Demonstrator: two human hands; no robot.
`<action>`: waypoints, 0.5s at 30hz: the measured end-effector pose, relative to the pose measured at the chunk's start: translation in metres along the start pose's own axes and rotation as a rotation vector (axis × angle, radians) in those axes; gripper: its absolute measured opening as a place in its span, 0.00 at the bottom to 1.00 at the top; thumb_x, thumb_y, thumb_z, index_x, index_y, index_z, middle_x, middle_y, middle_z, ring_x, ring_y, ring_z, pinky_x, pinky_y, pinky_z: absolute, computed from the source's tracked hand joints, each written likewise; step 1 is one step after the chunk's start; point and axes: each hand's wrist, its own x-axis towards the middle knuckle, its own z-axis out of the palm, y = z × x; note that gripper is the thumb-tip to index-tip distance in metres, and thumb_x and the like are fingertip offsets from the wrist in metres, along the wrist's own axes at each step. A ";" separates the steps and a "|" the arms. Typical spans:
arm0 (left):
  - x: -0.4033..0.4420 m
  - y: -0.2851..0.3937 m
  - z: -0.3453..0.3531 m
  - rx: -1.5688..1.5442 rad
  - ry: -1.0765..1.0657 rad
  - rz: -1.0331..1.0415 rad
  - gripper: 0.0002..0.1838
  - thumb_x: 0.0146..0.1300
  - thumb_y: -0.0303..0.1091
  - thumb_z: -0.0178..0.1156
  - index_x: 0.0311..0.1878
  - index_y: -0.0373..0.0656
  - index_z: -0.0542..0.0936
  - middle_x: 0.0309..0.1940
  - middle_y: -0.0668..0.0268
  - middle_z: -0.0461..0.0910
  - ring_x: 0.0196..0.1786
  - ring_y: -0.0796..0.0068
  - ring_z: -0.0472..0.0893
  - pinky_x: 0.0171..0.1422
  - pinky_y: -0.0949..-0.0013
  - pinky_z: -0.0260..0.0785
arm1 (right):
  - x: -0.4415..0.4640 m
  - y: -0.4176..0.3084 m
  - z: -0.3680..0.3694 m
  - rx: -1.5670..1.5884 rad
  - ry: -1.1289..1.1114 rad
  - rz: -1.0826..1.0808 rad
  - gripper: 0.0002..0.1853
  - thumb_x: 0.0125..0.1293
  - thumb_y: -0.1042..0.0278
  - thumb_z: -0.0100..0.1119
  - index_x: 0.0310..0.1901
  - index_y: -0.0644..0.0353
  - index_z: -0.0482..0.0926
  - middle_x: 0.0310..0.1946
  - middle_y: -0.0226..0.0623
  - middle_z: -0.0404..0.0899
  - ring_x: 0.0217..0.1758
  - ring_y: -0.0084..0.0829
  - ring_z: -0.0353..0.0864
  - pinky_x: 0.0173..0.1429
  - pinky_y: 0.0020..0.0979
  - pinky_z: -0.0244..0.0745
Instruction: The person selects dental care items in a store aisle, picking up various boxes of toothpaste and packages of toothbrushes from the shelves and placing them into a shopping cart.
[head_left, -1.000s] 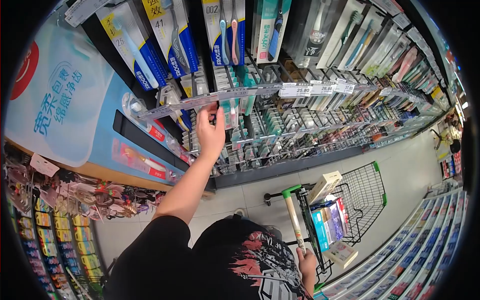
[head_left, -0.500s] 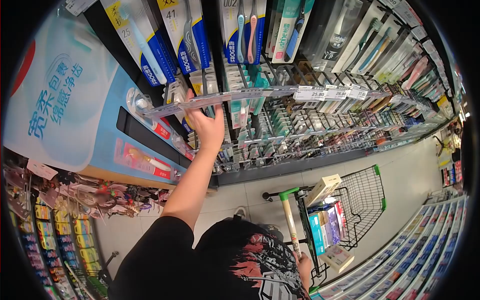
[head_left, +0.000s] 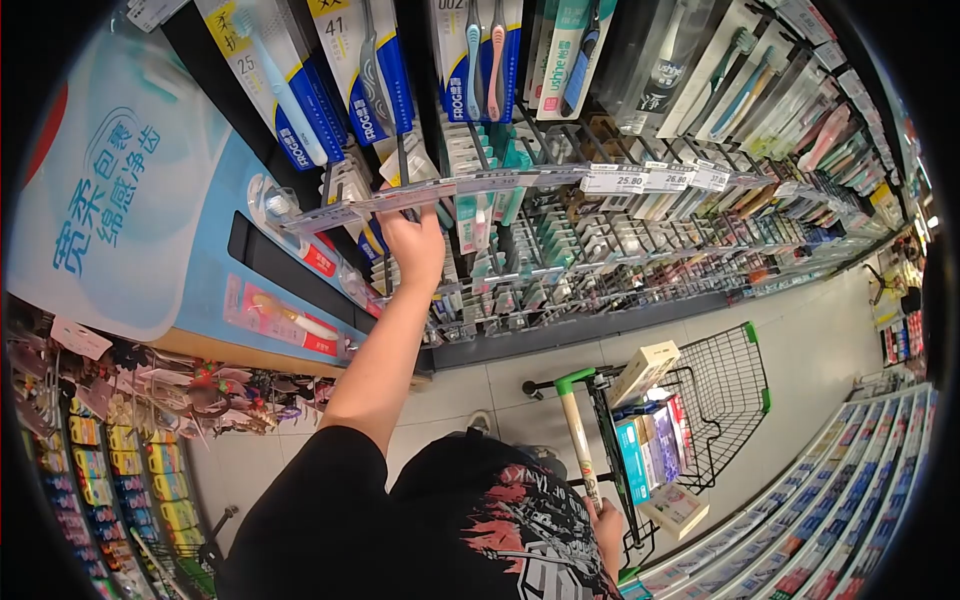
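My left hand point(head_left: 413, 250) reaches up to the toothbrush rack, just under a clear price rail point(head_left: 480, 186). Its fingertips go behind the rail, against the lower end of a tilted toothbrush pack point(head_left: 408, 163). The rail hides how far the fingers close on it. Above hang boxed toothbrushes, one with a grey brush point(head_left: 372, 80) and one holding a blue and pink pair point(head_left: 485, 65). Low on the right, my right hand point(head_left: 606, 532) is wrapped round the beige handle point(head_left: 580, 440) of a shopping cart point(head_left: 715, 420); my shirt partly covers that hand.
Several boxes, among them a cream box point(head_left: 645, 372) and a teal box point(head_left: 632, 460), are in the cart. A blue display panel point(head_left: 205, 250) stands left of the rack. Hair accessories point(head_left: 210, 390) hang below it. More stocked shelves point(head_left: 820, 500) line the lower right.
My left hand has dropped slightly and its fingers have gone further behind the rail. The toothbrush pack above it has tilted. My right hand stays on the cart handle.
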 end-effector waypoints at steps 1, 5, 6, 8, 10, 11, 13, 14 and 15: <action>-0.003 -0.012 0.000 -0.155 -0.079 -0.129 0.24 0.68 0.32 0.69 0.62 0.31 0.72 0.61 0.47 0.76 0.61 0.52 0.77 0.68 0.55 0.66 | 0.000 0.002 0.001 0.002 -0.001 0.004 0.32 0.70 0.37 0.63 0.29 0.66 0.79 0.21 0.56 0.80 0.29 0.61 0.82 0.35 0.53 0.75; -0.007 -0.017 0.004 -0.643 -0.047 -0.320 0.10 0.75 0.29 0.63 0.54 0.36 0.77 0.48 0.61 0.85 0.51 0.72 0.83 0.59 0.68 0.72 | 0.000 0.003 0.002 0.020 0.008 -0.009 0.32 0.70 0.37 0.64 0.28 0.65 0.78 0.21 0.56 0.80 0.28 0.61 0.82 0.34 0.53 0.74; -0.005 -0.015 0.002 -0.641 -0.047 -0.320 0.10 0.75 0.29 0.63 0.54 0.36 0.77 0.48 0.61 0.85 0.51 0.72 0.83 0.59 0.68 0.72 | 0.001 0.004 0.003 0.020 0.006 -0.010 0.32 0.70 0.37 0.64 0.28 0.65 0.78 0.21 0.56 0.80 0.28 0.61 0.82 0.34 0.53 0.74; -0.002 -0.015 -0.002 -0.800 -0.028 -0.381 0.05 0.76 0.27 0.61 0.51 0.38 0.79 0.48 0.65 0.86 0.51 0.78 0.82 0.58 0.72 0.71 | 0.002 0.007 0.004 0.022 0.002 -0.003 0.31 0.70 0.38 0.64 0.28 0.65 0.78 0.21 0.57 0.80 0.28 0.61 0.82 0.34 0.54 0.74; 0.000 -0.021 -0.007 -0.826 -0.023 -0.397 0.05 0.75 0.27 0.61 0.50 0.38 0.80 0.49 0.65 0.86 0.51 0.78 0.82 0.57 0.73 0.71 | 0.002 0.005 0.003 0.018 0.003 -0.007 0.31 0.70 0.38 0.64 0.28 0.65 0.78 0.20 0.57 0.80 0.28 0.61 0.82 0.34 0.53 0.74; -0.001 -0.023 -0.010 -0.875 -0.036 -0.441 0.06 0.75 0.27 0.61 0.51 0.37 0.79 0.49 0.66 0.85 0.50 0.79 0.82 0.57 0.73 0.71 | 0.001 0.004 0.002 0.015 0.006 -0.011 0.31 0.70 0.38 0.64 0.28 0.65 0.78 0.20 0.57 0.79 0.28 0.61 0.82 0.34 0.53 0.74; -0.002 -0.015 -0.021 -0.942 -0.069 -0.470 0.07 0.77 0.28 0.59 0.52 0.36 0.80 0.49 0.68 0.85 0.49 0.83 0.80 0.55 0.74 0.70 | 0.000 0.005 0.003 0.030 0.013 -0.013 0.31 0.70 0.38 0.64 0.28 0.65 0.78 0.20 0.57 0.79 0.27 0.61 0.82 0.34 0.53 0.74; -0.002 -0.011 -0.027 -0.943 -0.074 -0.474 0.07 0.77 0.28 0.59 0.52 0.36 0.80 0.49 0.68 0.85 0.49 0.83 0.80 0.55 0.74 0.70 | 0.000 0.004 0.004 0.045 0.022 -0.024 0.31 0.70 0.38 0.64 0.27 0.65 0.78 0.20 0.57 0.79 0.27 0.61 0.82 0.33 0.53 0.74; -0.002 -0.004 -0.034 -0.965 -0.105 -0.497 0.08 0.78 0.29 0.58 0.53 0.35 0.79 0.49 0.68 0.84 0.49 0.83 0.80 0.54 0.74 0.70 | 0.000 0.002 0.002 0.039 0.009 -0.008 0.31 0.69 0.38 0.65 0.27 0.66 0.77 0.20 0.57 0.79 0.27 0.62 0.81 0.33 0.53 0.73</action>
